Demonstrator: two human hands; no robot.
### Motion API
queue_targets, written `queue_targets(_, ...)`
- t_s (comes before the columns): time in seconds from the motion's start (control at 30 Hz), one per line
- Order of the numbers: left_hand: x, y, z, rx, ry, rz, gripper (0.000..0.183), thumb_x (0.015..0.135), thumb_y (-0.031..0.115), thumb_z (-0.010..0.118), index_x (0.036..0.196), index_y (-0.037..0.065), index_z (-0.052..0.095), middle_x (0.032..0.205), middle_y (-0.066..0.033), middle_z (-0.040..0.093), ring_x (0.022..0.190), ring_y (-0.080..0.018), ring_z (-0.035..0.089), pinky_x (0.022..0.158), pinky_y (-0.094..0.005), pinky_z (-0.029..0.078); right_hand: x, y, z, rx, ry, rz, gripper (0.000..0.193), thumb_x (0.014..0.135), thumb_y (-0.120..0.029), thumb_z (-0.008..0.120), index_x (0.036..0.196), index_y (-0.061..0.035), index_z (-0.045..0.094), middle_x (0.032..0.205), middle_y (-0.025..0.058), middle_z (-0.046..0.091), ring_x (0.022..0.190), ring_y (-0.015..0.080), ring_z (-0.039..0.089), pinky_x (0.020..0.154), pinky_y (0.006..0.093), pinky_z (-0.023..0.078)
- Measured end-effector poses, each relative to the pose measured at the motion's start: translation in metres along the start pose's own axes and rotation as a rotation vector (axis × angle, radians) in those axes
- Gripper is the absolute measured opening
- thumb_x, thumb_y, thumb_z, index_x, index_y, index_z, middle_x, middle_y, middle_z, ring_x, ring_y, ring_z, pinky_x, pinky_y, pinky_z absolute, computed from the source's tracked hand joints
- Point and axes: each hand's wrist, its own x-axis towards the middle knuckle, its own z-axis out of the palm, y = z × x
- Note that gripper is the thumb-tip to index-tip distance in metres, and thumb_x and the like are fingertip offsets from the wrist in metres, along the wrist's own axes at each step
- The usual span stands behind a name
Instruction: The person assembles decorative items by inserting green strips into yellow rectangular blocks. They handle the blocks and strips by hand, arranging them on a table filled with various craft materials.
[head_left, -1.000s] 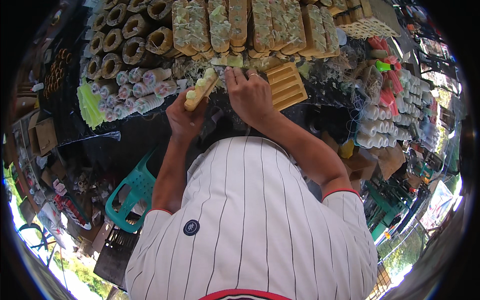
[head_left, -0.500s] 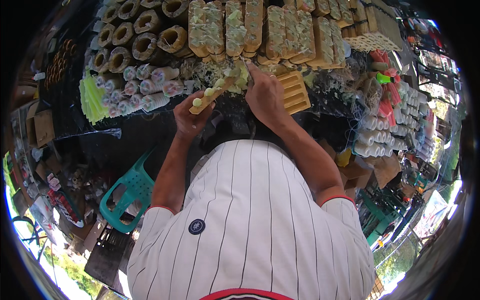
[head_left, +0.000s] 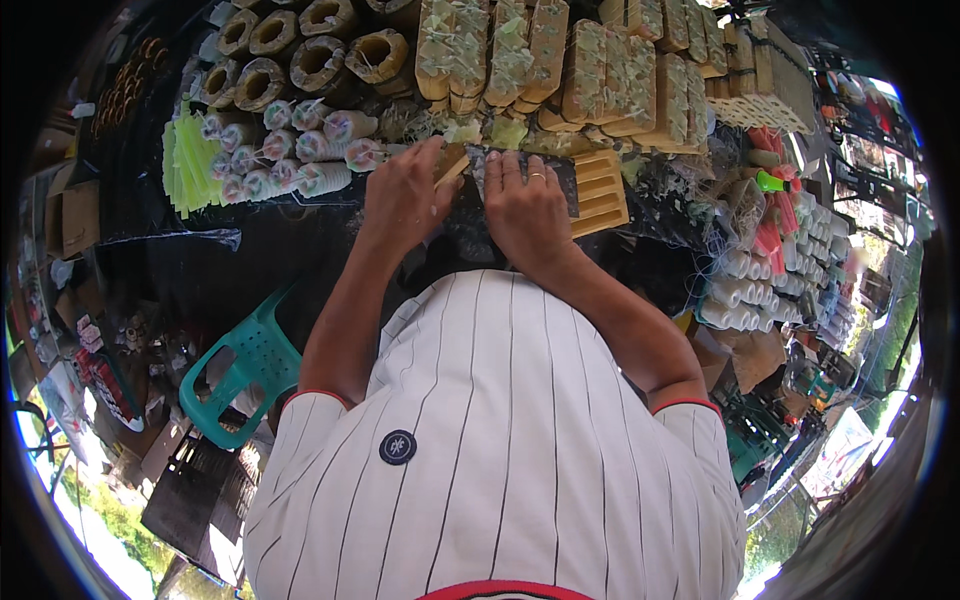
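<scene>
My left hand (head_left: 403,196) grips a tan wooden block (head_left: 452,167) at the near edge of the bench; its fingers hide most of it. My right hand (head_left: 525,205) lies palm down beside it, with fingers stretched out and a ring on one. Under those fingers is a dark grey flat plate (head_left: 567,183), mostly covered by the hand. Immediately right of the plate sits a tan grooved tray (head_left: 600,208). Pale green scraps (head_left: 507,132) lie just beyond my fingertips.
Several tan blocks (head_left: 590,75) topped with pale green residue stand at the back. Hollow tubes (head_left: 318,62), wrapped rolls (head_left: 322,175) and lime-green strips (head_left: 190,165) are at left. White cylinders (head_left: 735,290) lie at right. A green plastic chair (head_left: 240,370) stands lower left.
The tan piece in my left hand, earlier slanted with pale green lumps along it, is now mostly covered. My right hand has gone from closed round a thin tool to flat on the plate.
</scene>
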Motion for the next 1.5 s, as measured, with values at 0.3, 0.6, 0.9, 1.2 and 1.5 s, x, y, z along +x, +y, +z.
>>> queue_targets(0.3,-0.006,-0.003,0.031,0.048,0.116,0.047,0.023,0.094,0.015,0.069,0.114,0.005,0.064,0.105,-0.0136,0.074,0.088,-0.0375,0.076,0.075,-0.0469,0.061,0.010,-0.021,0.000,-0.181,-0.027,0.009,0.048,0.089,-0.014,0.065,0.129,0.0121,0.070,0.121,0.0336,0.072,0.100,0.0469,0.074,0.083,0.0526,0.062)
queue_targets(0.6,-0.007,-0.005,0.034,0.120,0.157,0.032,0.038,0.094,0.014,0.069,0.131,0.005,0.065,0.113,-0.0151,0.074,0.094,-0.0360,0.076,0.079,-0.0457,0.062,0.021,-0.029,0.002,-0.228,0.025,0.015,0.047,0.088,-0.011,0.066,0.127,0.0147,0.068,0.116,0.0341,0.073,0.093,0.0419,0.075,0.076,0.0460,0.064)
queue_targets(0.9,-0.011,0.000,0.032,0.100,0.099,-0.047,0.048,0.091,0.013,0.074,0.137,0.008,0.066,0.126,-0.0137,0.073,0.097,-0.0371,0.076,0.081,-0.0458,0.062,-0.020,0.041,0.011,0.194,0.162,0.242,0.039,0.092,-0.005,0.063,0.129,0.0055,0.066,0.124,0.0205,0.075,0.097,0.0345,0.077,0.083,0.0436,0.064)
queue_targets(1.2,0.012,0.024,0.023,0.067,0.003,0.153,0.044,0.088,0.007,0.077,0.132,0.006,0.069,0.126,-0.0163,0.074,0.108,-0.0392,0.074,0.088,-0.0467,0.061,-0.172,0.223,0.143,0.017,-0.171,0.599,0.059,0.097,-0.025,0.072,0.150,-0.0075,0.053,0.149,0.0149,0.059,0.145,0.0382,0.049,0.117,0.0545,0.042)
queue_targets(1.5,0.017,0.021,0.036,0.128,0.037,0.193,0.041,0.087,0.014,0.081,0.125,0.004,0.068,0.118,-0.0149,0.075,0.103,-0.0359,0.074,0.084,-0.0463,0.061,-0.096,0.177,0.085,0.405,-0.117,0.483,0.057,0.097,-0.029,0.078,0.144,-0.0012,0.061,0.142,0.0220,0.064,0.138,0.0424,0.056,0.112,0.0579,0.045)
